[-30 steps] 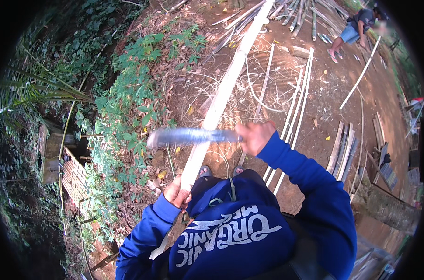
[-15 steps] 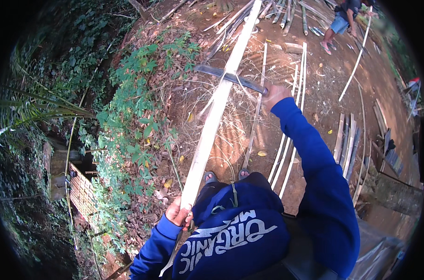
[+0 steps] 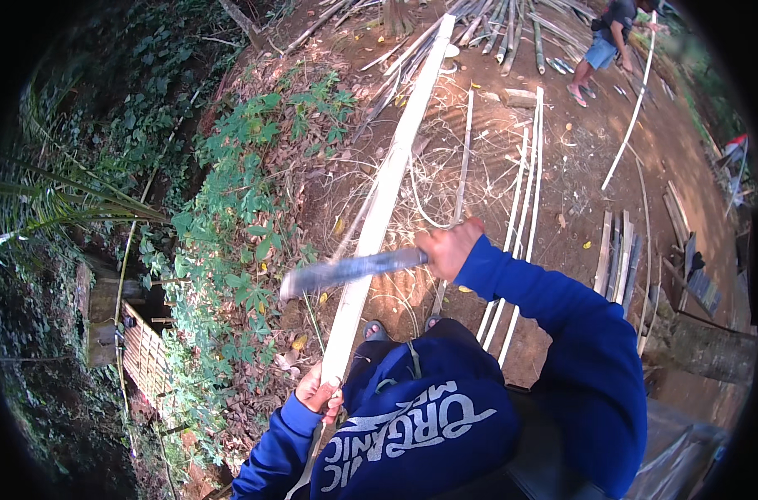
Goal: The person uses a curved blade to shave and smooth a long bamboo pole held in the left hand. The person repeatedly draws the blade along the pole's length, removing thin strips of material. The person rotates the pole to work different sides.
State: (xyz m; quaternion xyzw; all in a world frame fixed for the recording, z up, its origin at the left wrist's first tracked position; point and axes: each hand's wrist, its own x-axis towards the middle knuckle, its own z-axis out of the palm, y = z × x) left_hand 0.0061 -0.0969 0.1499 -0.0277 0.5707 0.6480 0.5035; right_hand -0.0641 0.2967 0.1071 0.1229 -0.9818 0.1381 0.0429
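Note:
A long, pale split-bamboo strip [image 3: 385, 196] slants away from my body toward the upper middle. My left hand [image 3: 318, 392] is closed around its near end, beside my hip. In my right hand [image 3: 452, 248] is a machete [image 3: 354, 269], gripped by its handle. The blade lies across the strip's lower half, its tip reaching out past the left side. It looks slightly smeared by motion, and I cannot tell whether it touches the strip. A thin, curled shaving [image 3: 417, 200] hangs to the right of the strip.
Several narrow strips [image 3: 525, 200] lie on the dirt to my right, with darker slats [image 3: 617, 258] farther right. Bamboo poles [image 3: 512, 33] are piled at the far side. Another person [image 3: 608, 46] stands there holding a long pole. Green plants [image 3: 237, 183] grow at left.
The machete has come down the strip toward me and swung so its tip points lower left. My left hand keeps its hold on the near end.

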